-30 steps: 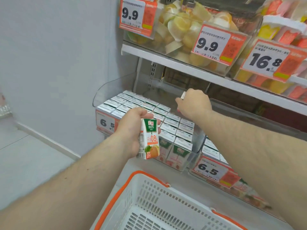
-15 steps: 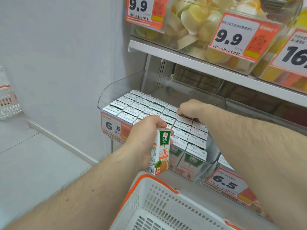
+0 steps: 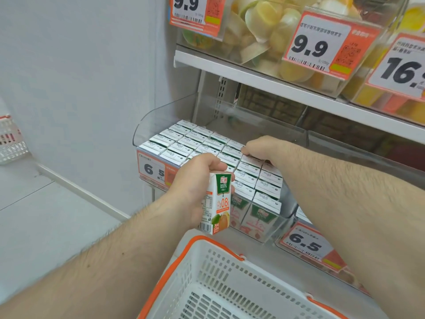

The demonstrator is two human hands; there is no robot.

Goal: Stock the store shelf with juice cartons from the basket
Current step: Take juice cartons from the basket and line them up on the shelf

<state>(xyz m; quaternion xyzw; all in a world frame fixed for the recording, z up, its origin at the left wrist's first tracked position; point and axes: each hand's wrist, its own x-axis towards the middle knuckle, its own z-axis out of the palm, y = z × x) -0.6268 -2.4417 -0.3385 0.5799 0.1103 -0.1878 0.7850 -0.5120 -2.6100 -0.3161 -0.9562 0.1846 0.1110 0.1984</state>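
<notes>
My left hand (image 3: 195, 180) grips an upright white and green juice carton (image 3: 218, 203) by its top, just in front of the shelf tray. Rows of matching cartons (image 3: 197, 143) fill the clear plastic tray (image 3: 161, 118) on the lower shelf. My right hand (image 3: 264, 149) reaches in from the right and sits on the back of the right-hand rows. Its fingers curl down over a carton there, and the fingertips are hidden. The white basket with an orange rim (image 3: 184, 256) sits below my arms; the part I see holds no cartons.
A 6.5 price tag (image 3: 153, 169) hangs on the tray front and a second one (image 3: 305, 242) marks the neighbouring tray to the right. The shelf above (image 3: 253, 77) carries bins of fruit cups. A grey wall stands to the left, with another basket (image 3: 11, 139) at the far left.
My right hand came down from above the tray with a carton and now sits low among the rows. My left hand and its carton kept their place in front of the tray.
</notes>
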